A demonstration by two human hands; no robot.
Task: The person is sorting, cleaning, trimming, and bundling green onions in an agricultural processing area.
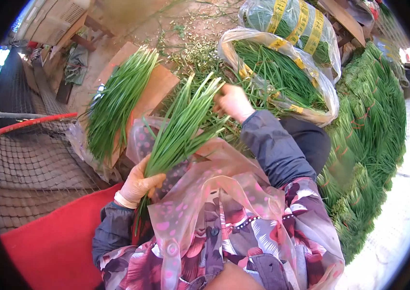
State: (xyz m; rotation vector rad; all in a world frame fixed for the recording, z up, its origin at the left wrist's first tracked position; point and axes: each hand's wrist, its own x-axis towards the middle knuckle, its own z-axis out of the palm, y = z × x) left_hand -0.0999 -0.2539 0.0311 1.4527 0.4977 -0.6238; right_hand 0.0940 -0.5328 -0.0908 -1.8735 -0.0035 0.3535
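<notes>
My left hand, in a pale thin glove, is closed around the lower, leafy part of a bunch of garlic chives. The bunch slants up and away over my lap, its pale stem ends fanned out at the top. My right hand is at those stem ends, fingers curled in a pinch; what lies between them is too small to make out. Left of the held bunch, a pile of chives rests on a brown board, stem ends pointing away from me.
An open plastic bag full of chives stands ahead right, with a wrapped, yellow-taped bale behind. Tied chive bundles are heaped at right. Trimmings litter the ground. Netting and red cloth lie left.
</notes>
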